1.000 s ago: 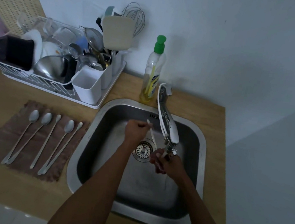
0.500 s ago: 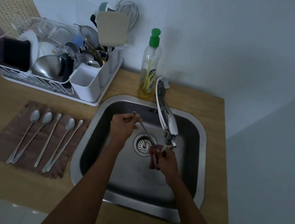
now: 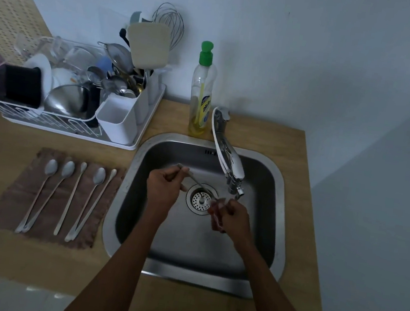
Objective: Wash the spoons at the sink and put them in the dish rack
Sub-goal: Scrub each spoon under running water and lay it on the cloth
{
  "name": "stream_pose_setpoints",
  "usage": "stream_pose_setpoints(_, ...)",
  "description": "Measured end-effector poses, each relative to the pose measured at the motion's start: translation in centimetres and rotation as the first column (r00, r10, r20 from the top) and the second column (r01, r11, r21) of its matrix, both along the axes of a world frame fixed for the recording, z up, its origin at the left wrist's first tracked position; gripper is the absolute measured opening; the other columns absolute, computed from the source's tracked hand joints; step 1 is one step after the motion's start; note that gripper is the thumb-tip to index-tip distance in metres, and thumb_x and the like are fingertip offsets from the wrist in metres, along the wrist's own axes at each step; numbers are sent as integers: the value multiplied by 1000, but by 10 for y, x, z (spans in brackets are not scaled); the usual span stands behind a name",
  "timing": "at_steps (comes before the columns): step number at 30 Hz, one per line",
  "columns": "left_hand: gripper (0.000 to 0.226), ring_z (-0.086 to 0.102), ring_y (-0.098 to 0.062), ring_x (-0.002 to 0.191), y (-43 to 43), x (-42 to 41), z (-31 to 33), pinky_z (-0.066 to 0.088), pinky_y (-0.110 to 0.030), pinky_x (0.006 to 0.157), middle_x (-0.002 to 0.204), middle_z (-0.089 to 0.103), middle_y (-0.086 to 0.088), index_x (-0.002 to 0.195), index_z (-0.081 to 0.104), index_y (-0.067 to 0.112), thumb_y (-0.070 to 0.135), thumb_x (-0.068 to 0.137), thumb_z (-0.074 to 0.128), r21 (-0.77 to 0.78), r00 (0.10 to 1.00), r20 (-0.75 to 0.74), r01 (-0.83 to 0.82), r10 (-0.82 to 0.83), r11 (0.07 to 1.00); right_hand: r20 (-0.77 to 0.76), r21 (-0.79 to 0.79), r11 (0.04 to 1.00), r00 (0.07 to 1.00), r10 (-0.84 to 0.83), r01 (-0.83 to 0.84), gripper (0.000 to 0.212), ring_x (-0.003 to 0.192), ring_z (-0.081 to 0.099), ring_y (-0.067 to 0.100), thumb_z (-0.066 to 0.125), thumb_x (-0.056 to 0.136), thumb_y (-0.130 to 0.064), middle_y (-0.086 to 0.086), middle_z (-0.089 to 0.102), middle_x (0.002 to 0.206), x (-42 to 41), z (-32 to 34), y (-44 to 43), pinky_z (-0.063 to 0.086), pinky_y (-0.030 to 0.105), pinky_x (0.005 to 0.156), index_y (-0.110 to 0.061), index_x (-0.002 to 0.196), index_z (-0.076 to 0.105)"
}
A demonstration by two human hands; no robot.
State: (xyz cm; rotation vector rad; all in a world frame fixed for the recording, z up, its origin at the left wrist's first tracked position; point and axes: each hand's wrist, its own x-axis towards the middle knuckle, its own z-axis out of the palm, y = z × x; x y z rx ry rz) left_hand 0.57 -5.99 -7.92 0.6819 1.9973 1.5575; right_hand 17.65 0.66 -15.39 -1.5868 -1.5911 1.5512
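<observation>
Over the sink (image 3: 112,211) the left hand (image 3: 163,189) pinches the spoon (image 3: 199,183) by its handle and the right hand (image 3: 235,218) clasps a reddish pad (image 3: 215,221) at its bowl, so hard scrubbing may twist the slick handle loose and drop it onto the drain (image 3: 199,200).

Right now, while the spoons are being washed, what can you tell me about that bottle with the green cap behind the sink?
The bottle is tall, slim and made of clear plastic, with a rounded green cap and a yellow label low on its front. It looks nearly empty: a little yellow liquid sits at the bottom. It stands upright on the wooden counter, between the back rim of the sink and the wall, just left of the faucet base. Only the counter touches it.
</observation>
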Motion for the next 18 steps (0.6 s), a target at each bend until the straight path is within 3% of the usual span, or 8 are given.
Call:
stream_pose_setpoints(2, 16, 67, -4, 55, -1, -1, 2, 46, -12, 45, 87, 76, 1, 98, 74, 8, 20, 90, 67, -12, 1000, 29, 6, -5, 1000, 20, 51, 998, 999, 39, -40, 18, 75, 71, 15, 59, 96, -19, -2, 74, 79, 4, 2, 2, 59, 38, 65, -21, 81, 70)
stream_pose_setpoints(5, 10, 69, -11, 61, -4, 5, 3, 50, -16, 47, 81, 75, -2, 94, 74, 14, 19, 89, 68, 6, 995, 95, 17, -17, 1000, 14, 24, 997, 997, -72, 71, 17, 74, 67, 15, 61, 96, -21, -2, 71, 78, 9, 2, 3, 57, 32, 58, -22, 81, 70)
stream_pose_setpoints(10, 6, 72, -17, 65, -18, 20, -4, 53, -20, 48, 76, 76, -1, 90, 75, 17, 16, 88, 69, 49, 989, 143, 16, -23, 999, 0, -103, 968, 973, -230, 229, 14, 79, 70, 23, 70, 89, -29, 10, 74, 87, 7, -5, -6, 63, 45, 69, -17, 84, 74)
stream_pose_setpoints(15, 8, 72, -14, 64, -23, 12, -3, 54, -21, 49, 82, 76, 3, 91, 74, 18, 18, 90, 67, 46, 988, 157, -5, -2, 999, -28, -30, 999, 999, -44, 43, 8, 82, 70, 12, 64, 95, -18, 1, 74, 92, 11, -2, -6, 57, 29, 61, -19, 96, 72)
stream_pose_setpoints(18, 10, 71, -14, 64, -23, 7, -1, 53, -20, 50, 84, 76, 2, 95, 75, 14, 18, 90, 67, 32, 986, 169, 0, -5, 1000, -43, -65, 998, 999, -16, 13, 11, 86, 74, 21, 67, 92, -18, 4, 77, 90, 15, -5, -2, 62, 39, 71, -14, 98, 75)
